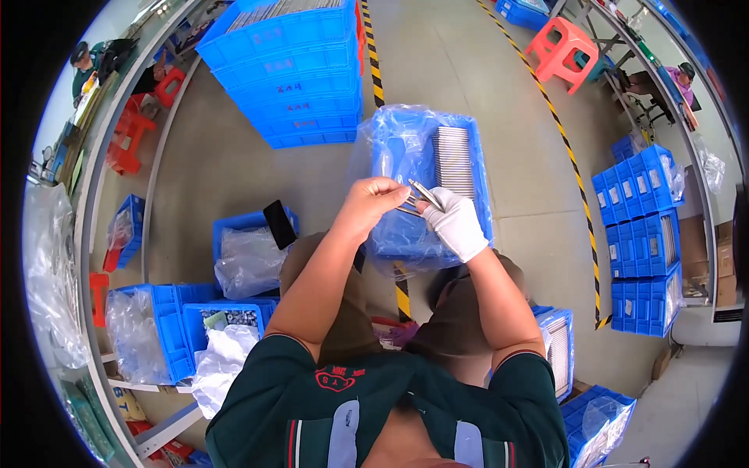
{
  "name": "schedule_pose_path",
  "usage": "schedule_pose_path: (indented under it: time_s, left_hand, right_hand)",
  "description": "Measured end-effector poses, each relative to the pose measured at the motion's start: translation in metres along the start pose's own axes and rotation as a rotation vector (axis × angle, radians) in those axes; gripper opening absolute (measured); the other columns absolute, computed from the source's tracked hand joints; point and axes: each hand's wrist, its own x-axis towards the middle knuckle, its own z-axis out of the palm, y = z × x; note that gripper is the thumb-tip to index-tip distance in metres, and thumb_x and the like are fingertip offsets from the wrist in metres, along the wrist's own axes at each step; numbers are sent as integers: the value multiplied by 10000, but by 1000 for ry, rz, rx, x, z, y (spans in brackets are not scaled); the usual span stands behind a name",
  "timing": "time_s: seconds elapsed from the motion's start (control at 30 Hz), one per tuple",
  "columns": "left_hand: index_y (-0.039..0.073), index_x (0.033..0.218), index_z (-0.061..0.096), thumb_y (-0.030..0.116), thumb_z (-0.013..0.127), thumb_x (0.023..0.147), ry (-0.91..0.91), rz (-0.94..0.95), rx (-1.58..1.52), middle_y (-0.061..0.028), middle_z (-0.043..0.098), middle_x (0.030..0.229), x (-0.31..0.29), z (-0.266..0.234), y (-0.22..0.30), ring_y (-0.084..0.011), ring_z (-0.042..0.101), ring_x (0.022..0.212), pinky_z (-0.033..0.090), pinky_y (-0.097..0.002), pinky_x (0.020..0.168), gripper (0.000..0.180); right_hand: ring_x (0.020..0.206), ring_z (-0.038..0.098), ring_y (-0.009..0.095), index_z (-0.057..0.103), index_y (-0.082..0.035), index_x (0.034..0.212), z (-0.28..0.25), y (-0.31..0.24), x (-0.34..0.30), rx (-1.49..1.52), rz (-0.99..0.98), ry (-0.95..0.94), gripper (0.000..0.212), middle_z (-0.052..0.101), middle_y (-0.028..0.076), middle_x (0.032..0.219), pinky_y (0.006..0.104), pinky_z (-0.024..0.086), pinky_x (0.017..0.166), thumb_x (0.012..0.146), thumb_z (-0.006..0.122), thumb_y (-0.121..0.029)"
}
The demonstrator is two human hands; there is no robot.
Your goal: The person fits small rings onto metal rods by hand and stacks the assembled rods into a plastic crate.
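In front of me stands a blue plastic crate (485, 204) lined with clear plastic film (406, 129). A neat stack of slim metal rods (454, 160) lies along its right side. Over the crate, my right hand (456, 226), in a white glove with bare fingertips showing, is closed round a few slim silver metal rods (425, 195). My bare left hand (373, 204) is beside them, thumb and fingers pinched together at the rods' left ends. Whatever lies between those fingertips is too small to make out.
Stacked blue crates (289, 86) rise at the far left. A dark phone (279, 224) rests on a film-covered crate (253, 257) by my left leg. Nearby, a crate holds small metal parts (242, 317). More crates (644, 242) and a red stool (563, 53) stand right; people sit at benches both sides.
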Motion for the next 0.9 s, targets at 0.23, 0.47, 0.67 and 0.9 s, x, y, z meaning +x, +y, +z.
schedule_pose_path:
  time_s: [0.23,0.47,0.67,0.9]
  left_hand:
    - [-14,890,630,159,614,803,2,24,-27,-34,605,787,-3,2,7,-89,520,734,396,-224,676,194]
    - [-2,893,627,202,594,824,25,41,-36,-38,604,779,-1,-7,7,-102,537,737,413,-234,690,217]
    - [-9,896,631,172,618,807,-37,64,37,-33,603,791,-4,-10,10,-91,530,733,416,-227,693,202]
    - [-18,891,630,137,616,800,-87,8,89,-27,598,796,-7,-12,15,-92,526,757,406,-226,723,181]
  right_hand:
    - [475,403,83,550,-25,708,-3,-1,1,92,60,-85,200,453,20,523,256,336,447,818,585,-188]
    - [462,369,52,516,-51,739,-7,-12,-5,434,229,-347,249,455,-17,556,203,278,419,846,574,-268]
    - [454,357,48,533,-46,779,-7,-9,-5,488,280,-373,236,441,-25,559,203,258,403,851,567,-268]
    - [410,323,52,500,-72,720,-6,-11,-7,522,275,-385,256,415,-25,514,210,214,373,844,573,-283]
